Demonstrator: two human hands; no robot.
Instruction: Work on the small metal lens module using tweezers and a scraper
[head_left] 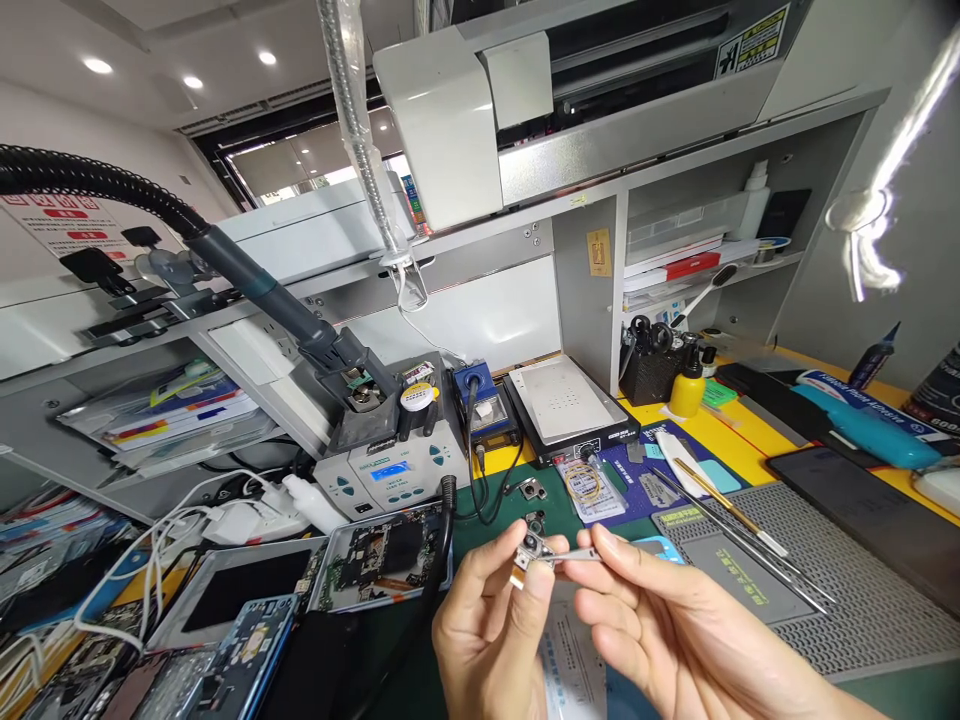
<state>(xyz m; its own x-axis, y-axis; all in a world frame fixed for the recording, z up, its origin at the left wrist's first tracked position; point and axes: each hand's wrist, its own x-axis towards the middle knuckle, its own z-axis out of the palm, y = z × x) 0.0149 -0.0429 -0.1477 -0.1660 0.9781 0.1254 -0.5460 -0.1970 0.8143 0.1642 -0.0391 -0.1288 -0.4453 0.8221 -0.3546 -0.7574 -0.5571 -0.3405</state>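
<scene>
My left hand (pixel 491 625) pinches a small phone camera module (pixel 531 544) between thumb and fingers, with a dark round lens facing up and an orange flex end at its lower side. Closed around a thin flat metal blade-like tool (pixel 576 555) is my right hand (pixel 667 615), coming in from the right. The tool's tip meets the module's right edge; whether it is inserted or only touching, I cannot tell. Just beyond my hands, a similar small metal part (pixel 530 488) lies on the green mat (pixel 484 500).
Left of my hands stands a grey rework station (pixel 394 465), with an opened device (pixel 386 555) before it. A heating plate (pixel 566 405) sits behind. Tweezers (pixel 750 545) and a brush lie on a perforated grey mat (pixel 885 600) at right. A dark hose (pixel 439 600) crosses the left side.
</scene>
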